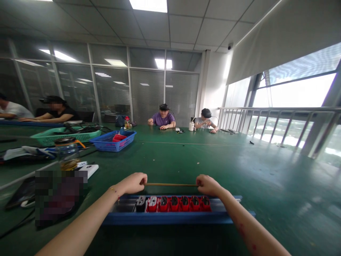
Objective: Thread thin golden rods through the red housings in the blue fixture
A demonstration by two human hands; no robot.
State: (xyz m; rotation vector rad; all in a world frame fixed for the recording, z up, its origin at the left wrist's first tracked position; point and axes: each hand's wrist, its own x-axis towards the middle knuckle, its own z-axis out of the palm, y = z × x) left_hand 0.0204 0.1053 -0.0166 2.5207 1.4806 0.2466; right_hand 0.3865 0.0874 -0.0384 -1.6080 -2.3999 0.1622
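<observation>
A thin yellowish strip [172, 184] is stretched level between my two hands, just beyond a blue-edged metal rail [170, 218]. My left hand [137, 182] is closed round its left end, and my right hand [205, 184] is closed round its right end. Inside the rail stands a row of several small blocks, most of them red [174, 204], with a black one [140, 204] at the left end. The fingertips of both hands are mostly hidden behind the knuckles.
At the left are a blue basket [113, 143] holding a red container, a green basket [45, 138] with cables, a lidded jar [66, 154] and a white device [92, 171]. Several people sit along the far and left sides of the green table [170, 160].
</observation>
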